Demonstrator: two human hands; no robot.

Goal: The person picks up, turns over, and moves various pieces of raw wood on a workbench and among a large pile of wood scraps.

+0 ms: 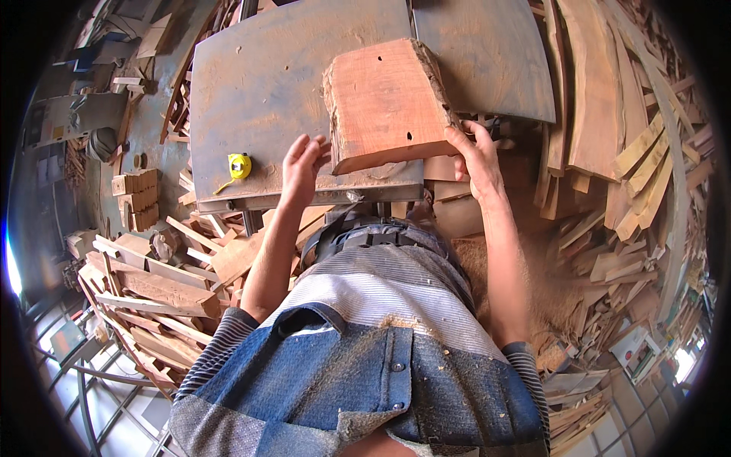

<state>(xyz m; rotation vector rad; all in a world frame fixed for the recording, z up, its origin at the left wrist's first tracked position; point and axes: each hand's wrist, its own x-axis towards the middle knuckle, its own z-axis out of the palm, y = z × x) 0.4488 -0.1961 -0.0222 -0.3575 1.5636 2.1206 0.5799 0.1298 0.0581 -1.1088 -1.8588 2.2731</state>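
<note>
- Blue-and-white patchwork fabric shirt (457, 388), sawdust-speckled
- Reddish, bark-edged wooden slab (388, 107) over flat grey metal tabletop (259, 99)
- Right hand (480, 161) pinching the slab's near right corner
- Left hand (302, 166) loosely spread beside its left edge, perhaps touching

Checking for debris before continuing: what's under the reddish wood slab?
Gray metal tabletop shows around the slab, whose near right corner is in the right hand. Whatever lies directly beneath is covered, so I can't tell.
</note>
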